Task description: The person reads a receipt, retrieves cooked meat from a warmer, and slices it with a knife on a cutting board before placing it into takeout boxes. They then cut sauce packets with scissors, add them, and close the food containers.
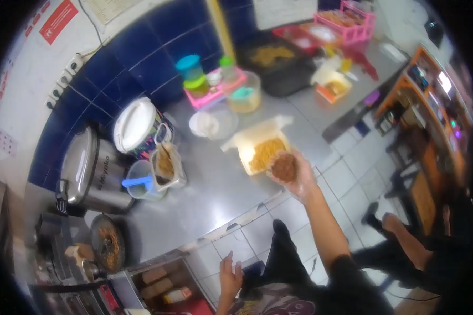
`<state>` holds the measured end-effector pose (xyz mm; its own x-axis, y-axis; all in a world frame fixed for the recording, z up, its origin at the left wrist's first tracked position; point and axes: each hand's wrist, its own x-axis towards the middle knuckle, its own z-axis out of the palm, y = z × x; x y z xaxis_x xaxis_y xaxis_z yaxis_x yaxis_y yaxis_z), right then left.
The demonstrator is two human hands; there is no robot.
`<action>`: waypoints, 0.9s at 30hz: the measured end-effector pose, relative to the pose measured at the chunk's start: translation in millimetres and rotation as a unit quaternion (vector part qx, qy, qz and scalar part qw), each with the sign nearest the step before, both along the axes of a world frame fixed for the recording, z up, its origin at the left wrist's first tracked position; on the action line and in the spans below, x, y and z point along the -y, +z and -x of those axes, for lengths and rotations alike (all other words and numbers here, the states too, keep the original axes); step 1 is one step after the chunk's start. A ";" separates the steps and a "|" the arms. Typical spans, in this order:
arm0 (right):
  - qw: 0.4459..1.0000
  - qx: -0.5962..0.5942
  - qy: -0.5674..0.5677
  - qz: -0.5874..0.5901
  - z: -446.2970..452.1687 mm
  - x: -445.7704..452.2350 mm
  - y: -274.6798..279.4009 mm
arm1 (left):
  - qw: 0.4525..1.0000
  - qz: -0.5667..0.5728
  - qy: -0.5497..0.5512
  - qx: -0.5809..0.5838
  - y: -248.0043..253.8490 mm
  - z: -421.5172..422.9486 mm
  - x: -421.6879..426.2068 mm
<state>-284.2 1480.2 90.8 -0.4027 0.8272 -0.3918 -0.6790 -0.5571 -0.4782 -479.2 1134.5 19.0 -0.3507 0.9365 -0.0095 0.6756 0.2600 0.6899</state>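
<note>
From my end, right hand (pixel 302 177) cups the brown lump (pixel 284 167), fingers curled about it, at the near side of the open box (pixel 244 140) of yellow food (pixel 269 152) on the counter (pixel 210 202); contact with the box, can't tell. Left hand (pixel 229 279) low, fingers loosely spread.

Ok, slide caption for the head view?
Right hand holds a brown lump by an open box of yellowish food.

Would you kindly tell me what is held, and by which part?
The right hand cups a brown lump by its underside and edge; the left hand holds nothing.
</note>
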 end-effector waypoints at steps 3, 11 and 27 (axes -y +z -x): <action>0.998 0.055 0.036 0.020 31.8 -61.1 -17.9 | 0.995 0.001 0.094 0.033 18.9 -10.4 -7.1; 0.916 0.351 0.100 -0.165 54.9 -80.4 -39.0 | 0.962 0.023 0.274 -0.010 39.8 -8.7 -14.7; 0.660 -0.118 0.741 0.037 236.2 264.1 20.3 | 0.870 -0.201 0.424 0.150 94.4 80.2 122.1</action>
